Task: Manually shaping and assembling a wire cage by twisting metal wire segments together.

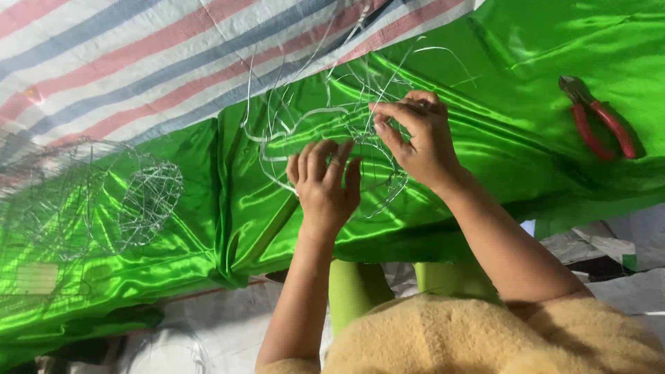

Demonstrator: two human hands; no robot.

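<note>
Two hands: both work on a loose tangle of thin silvery wire (325,131) at the centre of the frame, over shiny green satin cloth (526,76).
Wire tangle: roughly round, looped, with stray ends pointing toward the upper edge; no clear long axis; single strands are hard to trace against the glossy cloth.
Right hand (415,138): upper centre, fingers pinched closed on strands of the wire.
Left hand (324,185): just below and to the left, fingers spread and curled against the wire; whether it grips any strand cannot be told.
Red-handled pliers (597,119): upper right on the cloth, well apart from the hands, jaws toward the upper left.
Finished wire balls (149,201): left side, on the cloth, faint.
Striped tarpaulin (125,55): red, blue and white, upper left, cut off by the frame.
Tan fleecy garment (471,339): bottom edge, hiding the person's lap.
</note>
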